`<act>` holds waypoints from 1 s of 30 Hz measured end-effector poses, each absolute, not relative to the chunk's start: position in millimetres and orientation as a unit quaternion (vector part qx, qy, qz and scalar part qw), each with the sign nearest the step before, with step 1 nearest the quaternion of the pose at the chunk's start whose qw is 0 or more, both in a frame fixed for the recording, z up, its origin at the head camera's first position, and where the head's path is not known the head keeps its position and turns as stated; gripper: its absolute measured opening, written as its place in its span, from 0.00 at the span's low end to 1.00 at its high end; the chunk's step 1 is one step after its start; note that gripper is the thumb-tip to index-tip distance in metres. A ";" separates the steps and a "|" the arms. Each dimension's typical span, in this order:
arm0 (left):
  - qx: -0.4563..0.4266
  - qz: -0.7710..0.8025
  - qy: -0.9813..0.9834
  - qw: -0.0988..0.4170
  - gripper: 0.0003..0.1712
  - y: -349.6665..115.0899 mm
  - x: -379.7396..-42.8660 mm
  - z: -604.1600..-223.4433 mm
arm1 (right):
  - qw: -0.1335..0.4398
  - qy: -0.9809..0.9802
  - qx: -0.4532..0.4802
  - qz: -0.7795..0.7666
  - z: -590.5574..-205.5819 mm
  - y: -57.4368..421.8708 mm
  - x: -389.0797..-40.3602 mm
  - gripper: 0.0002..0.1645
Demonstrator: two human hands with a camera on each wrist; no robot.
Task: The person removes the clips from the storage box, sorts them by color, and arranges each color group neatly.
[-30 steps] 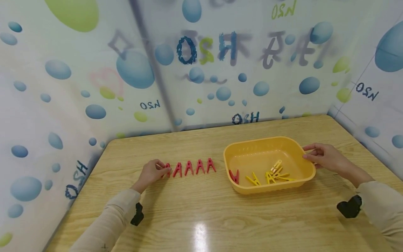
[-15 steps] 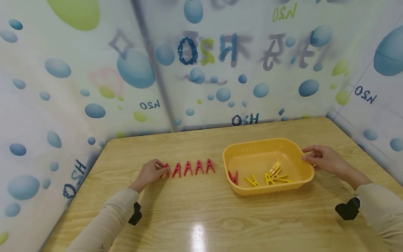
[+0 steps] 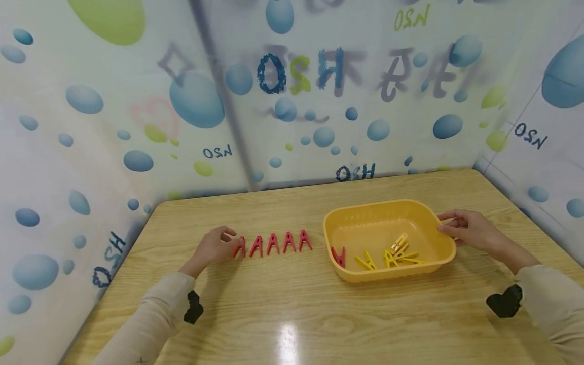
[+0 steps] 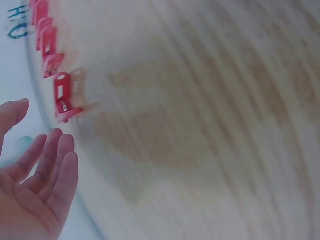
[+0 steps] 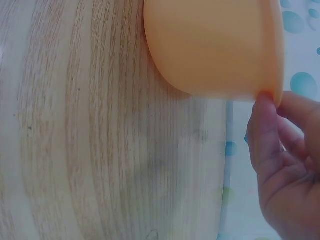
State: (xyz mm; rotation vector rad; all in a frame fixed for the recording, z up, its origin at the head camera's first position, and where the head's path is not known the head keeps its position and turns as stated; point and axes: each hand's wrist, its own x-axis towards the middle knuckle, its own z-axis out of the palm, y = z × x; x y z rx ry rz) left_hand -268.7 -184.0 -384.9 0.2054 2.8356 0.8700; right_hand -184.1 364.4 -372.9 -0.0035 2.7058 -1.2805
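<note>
A row of several red clothespins (image 3: 272,244) stands on the table, each propped on its spread legs. My left hand (image 3: 215,247) is beside the leftmost red clothespin (image 4: 63,97). In the left wrist view its thumb and fingers are apart, with a gap between fingertips and clothespin. To the right sits a yellow-orange plastic basin (image 3: 365,277). My right hand (image 3: 472,232) pinches its right rim between thumb and fingers, as the right wrist view also shows. Inside the basin are one red clothespin (image 3: 339,257) and several yellow clothespins (image 3: 396,257).
The wooden table (image 3: 274,314) meets a wall sheet (image 3: 292,137) printed with blue and green drops at its back and sides. A dark device (image 3: 193,307) hangs at the left wrist and another dark device (image 3: 504,302) at the right.
My left hand has let go of the leftmost red clothespin and drawn slightly left, its fingers spreading. That clothespin stays standing in the row. The right hand keeps its hold on the basin.
</note>
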 end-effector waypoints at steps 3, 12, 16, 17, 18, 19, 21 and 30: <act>0.075 0.305 0.946 0.078 0.23 -183.5 -268.8 -378.7 | 0.075 0.902 -0.002 -0.425 -372.2 364.1 -183.8 0.34; 0.115 0.362 0.924 0.050 0.24 -173.4 -268.7 -357.4 | 0.076 0.899 -0.008 -0.432 -369.2 364.2 -182.8 0.34; 0.128 0.368 0.920 0.037 0.23 -160.1 -266.5 -342.3 | 0.075 0.899 -0.007 -0.431 -369.5 364.3 -183.4 0.34; 0.132 0.368 0.920 0.034 0.23 -155.9 -265.5 -338.1 | 0.075 0.899 -0.007 -0.432 -369.7 364.4 -183.5 0.34; 0.136 0.370 0.918 0.033 0.23 -151.4 -264.3 -333.7 | 0.075 0.899 -0.007 -0.432 -369.9 364.6 -183.7 0.34; 0.141 0.372 0.917 0.031 0.22 -146.6 -263.0 -329.6 | 0.075 0.898 -0.007 -0.433 -370.0 364.8 -183.7 0.34; 0.154 0.374 0.914 0.026 0.21 -136.8 -260.3 -322.5 | 0.076 0.897 -0.007 -0.435 -370.5 365.3 -183.9 0.34; 0.233 0.371 0.898 0.039 0.16 -87.0 -251.2 -310.6 | 0.076 0.900 -0.005 -0.430 -373.9 366.2 -184.4 0.35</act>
